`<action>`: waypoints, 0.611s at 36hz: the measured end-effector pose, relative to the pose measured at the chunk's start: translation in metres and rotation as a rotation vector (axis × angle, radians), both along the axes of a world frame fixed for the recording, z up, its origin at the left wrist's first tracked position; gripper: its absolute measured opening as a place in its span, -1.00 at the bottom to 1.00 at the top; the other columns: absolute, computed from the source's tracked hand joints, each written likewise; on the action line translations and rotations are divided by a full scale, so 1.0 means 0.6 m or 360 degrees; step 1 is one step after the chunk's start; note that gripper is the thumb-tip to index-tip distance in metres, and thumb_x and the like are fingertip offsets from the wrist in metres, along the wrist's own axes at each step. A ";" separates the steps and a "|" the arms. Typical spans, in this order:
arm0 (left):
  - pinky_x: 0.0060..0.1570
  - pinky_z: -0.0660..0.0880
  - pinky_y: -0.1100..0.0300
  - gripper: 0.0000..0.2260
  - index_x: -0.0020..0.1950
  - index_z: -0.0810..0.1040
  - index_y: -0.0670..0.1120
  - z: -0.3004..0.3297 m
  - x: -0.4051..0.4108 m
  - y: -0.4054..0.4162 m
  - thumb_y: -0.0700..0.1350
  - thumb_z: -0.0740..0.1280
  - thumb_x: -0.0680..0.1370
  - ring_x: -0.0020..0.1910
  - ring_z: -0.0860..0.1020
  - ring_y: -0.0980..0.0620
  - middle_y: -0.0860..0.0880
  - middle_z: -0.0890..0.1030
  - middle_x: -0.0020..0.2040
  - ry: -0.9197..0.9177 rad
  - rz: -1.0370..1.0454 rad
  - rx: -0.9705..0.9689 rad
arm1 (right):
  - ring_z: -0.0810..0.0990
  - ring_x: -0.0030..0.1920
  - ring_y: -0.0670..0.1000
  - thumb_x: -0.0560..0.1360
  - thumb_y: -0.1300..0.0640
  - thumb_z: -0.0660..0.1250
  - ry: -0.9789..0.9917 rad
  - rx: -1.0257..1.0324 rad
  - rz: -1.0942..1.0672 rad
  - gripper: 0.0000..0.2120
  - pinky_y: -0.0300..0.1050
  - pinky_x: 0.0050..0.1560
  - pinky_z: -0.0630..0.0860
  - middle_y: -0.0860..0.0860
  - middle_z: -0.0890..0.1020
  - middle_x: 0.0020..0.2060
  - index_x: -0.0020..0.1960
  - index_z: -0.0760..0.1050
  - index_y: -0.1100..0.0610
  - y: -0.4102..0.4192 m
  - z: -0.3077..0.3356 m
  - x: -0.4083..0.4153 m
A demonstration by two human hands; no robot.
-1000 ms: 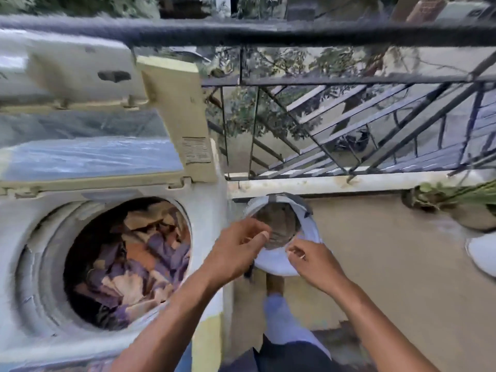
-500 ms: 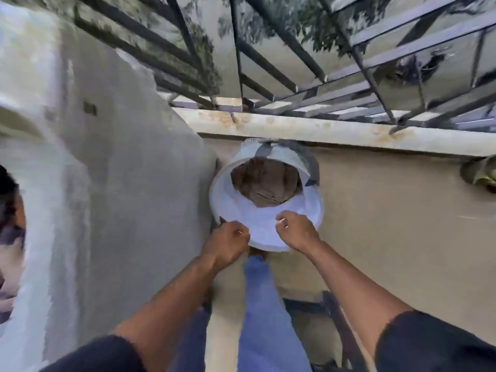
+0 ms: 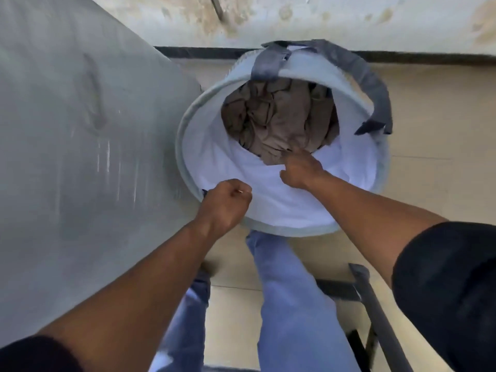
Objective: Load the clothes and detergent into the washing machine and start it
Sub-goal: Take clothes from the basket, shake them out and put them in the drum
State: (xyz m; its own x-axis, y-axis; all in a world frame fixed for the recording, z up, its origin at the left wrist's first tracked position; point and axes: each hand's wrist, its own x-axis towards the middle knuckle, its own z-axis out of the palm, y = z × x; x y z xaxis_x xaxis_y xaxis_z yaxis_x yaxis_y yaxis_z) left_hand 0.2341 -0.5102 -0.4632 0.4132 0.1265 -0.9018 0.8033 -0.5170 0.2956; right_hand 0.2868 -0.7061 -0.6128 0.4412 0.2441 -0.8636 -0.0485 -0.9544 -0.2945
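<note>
A round white laundry basket (image 3: 357,167) with grey handles stands on the floor beside the washing machine's grey side panel (image 3: 80,130). A crumpled brown garment (image 3: 279,119) lies at its bottom. My left hand (image 3: 225,202) is closed on the basket's near rim. My right hand (image 3: 300,167) reaches down inside the basket, fingers touching the near edge of the brown garment; whether it grips the cloth is hidden. The washer's drum opening is out of view.
A stained low ledge (image 3: 295,20) with a dark base strip runs behind the basket. Beige floor tiles (image 3: 434,146) extend to the right. A dark metal frame (image 3: 381,318) stands at lower right beside my blue-jeaned legs (image 3: 290,304).
My view has dropped from the washer drum and railing down onto the basket. My right hand moved from the rim down to the brown garment; the left stays on the rim.
</note>
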 end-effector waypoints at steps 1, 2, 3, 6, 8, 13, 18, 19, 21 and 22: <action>0.14 0.56 0.16 -0.85 0.07 0.69 0.07 0.000 0.006 0.002 -0.10 0.33 0.61 0.02 0.65 0.00 0.06 0.72 0.02 0.0008 -0.0005 0.0016 | 0.23 0.57 0.18 0.65 0.03 0.27 0.0006 -0.0014 -0.0021 -0.36 0.04 0.46 0.38 0.07 -0.01 0.67 0.65 0.13 0.11 0.001 -0.001 0.006; 0.19 0.57 0.13 -0.85 0.06 0.68 0.09 0.002 0.011 0.003 -0.09 0.32 0.61 0.06 0.66 -0.02 0.05 0.73 0.05 0.0017 -0.0003 0.0022 | 0.26 0.55 0.19 0.64 0.06 0.27 -0.0006 -0.0020 -0.0056 -0.37 0.03 0.46 0.37 0.09 0.08 0.65 0.64 0.14 0.15 0.002 0.002 0.012; 0.23 0.58 0.10 -0.85 0.02 0.67 0.11 0.006 0.016 0.005 -0.09 0.32 0.62 0.09 0.67 -0.05 0.03 0.73 0.06 0.0024 -0.0001 0.0021 | 0.31 0.52 0.19 0.64 0.10 0.26 -0.0033 -0.0012 -0.0109 -0.42 0.01 0.45 0.38 0.12 0.18 0.62 0.60 0.21 0.19 0.004 0.008 0.017; 0.30 0.57 0.02 -0.84 -0.08 0.64 0.14 0.025 0.025 0.005 -0.08 0.32 0.62 0.13 0.66 -0.10 -0.02 0.73 0.08 0.0053 0.0006 0.0021 | 0.48 0.34 0.22 0.60 0.23 0.23 -0.0147 0.0065 -0.0275 -0.65 -0.04 0.29 0.44 0.22 0.47 0.39 0.36 0.46 0.29 0.014 0.049 0.026; 0.31 0.56 -0.01 -0.87 -0.02 0.65 0.12 0.042 0.028 0.005 -0.07 0.32 0.63 0.15 0.66 -0.10 -0.03 0.72 0.11 0.0062 0.0016 -0.0010 | 0.56 0.18 0.24 0.55 0.29 0.22 -0.0216 0.0129 -0.0377 -0.76 -0.02 0.13 0.53 0.25 0.58 0.19 0.16 0.54 0.31 0.021 0.087 0.031; 0.23 0.56 0.08 -0.86 0.09 0.69 0.03 0.091 0.029 0.003 -0.08 0.33 0.63 0.14 0.64 -0.07 -0.02 0.71 0.11 0.0045 0.0054 -0.0046 | 0.62 0.05 0.14 0.47 0.33 0.26 -0.0399 0.0331 -0.0767 -0.78 -0.03 0.04 0.59 0.13 0.68 0.01 0.04 0.62 0.24 0.037 0.202 0.034; 0.16 0.54 0.08 -0.86 0.15 0.66 0.00 0.142 0.022 0.010 -0.07 0.35 0.63 0.15 0.63 -0.07 -0.04 0.68 0.16 0.0051 0.0203 -0.0066 | 0.67 0.06 -0.08 0.49 0.34 0.32 -0.0447 0.0594 -0.1179 -0.72 -0.08 0.12 0.64 -0.08 0.72 -0.01 0.01 0.69 0.03 0.043 0.335 0.048; 0.14 0.53 0.08 -0.86 0.16 0.65 0.00 0.153 0.020 0.011 -0.07 0.35 0.63 0.15 0.63 -0.09 -0.06 0.68 0.18 0.0042 0.0247 -0.0076 | 0.68 0.04 -0.10 0.49 0.36 0.33 -0.0469 0.0653 -0.1245 -0.70 -0.10 0.11 0.64 -0.12 0.71 -0.04 -0.05 0.68 0.00 0.043 0.366 0.052; 0.12 0.51 0.05 -0.85 0.19 0.63 0.01 0.178 0.019 0.011 -0.08 0.37 0.63 0.14 0.62 -0.12 -0.08 0.67 0.20 0.0011 0.0335 -0.0089 | 0.68 0.02 -0.14 0.48 0.39 0.33 -0.0490 0.0749 -0.1356 -0.68 -0.17 0.05 0.62 -0.17 0.72 -0.08 -0.11 0.68 -0.01 0.042 0.432 0.058; 0.11 0.50 0.03 -0.85 0.20 0.62 0.03 0.192 0.020 0.012 -0.08 0.37 0.63 0.11 0.62 -0.12 -0.09 0.67 0.22 -0.0012 0.0372 -0.0105 | 0.69 -0.01 -0.17 0.49 0.42 0.33 -0.0470 0.0817 -0.1424 -0.69 -0.23 -0.01 0.60 -0.19 0.73 -0.11 -0.10 0.68 0.04 0.042 0.467 0.059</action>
State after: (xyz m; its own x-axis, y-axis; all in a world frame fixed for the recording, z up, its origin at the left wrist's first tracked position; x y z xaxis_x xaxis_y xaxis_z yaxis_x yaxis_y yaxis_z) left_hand 0.2458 -0.5033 -0.3479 0.3865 0.1603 -0.9082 0.8965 -0.2964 0.3292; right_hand 0.3222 -0.6809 -0.3326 0.8143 0.0324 -0.5795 -0.5298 -0.3661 -0.7650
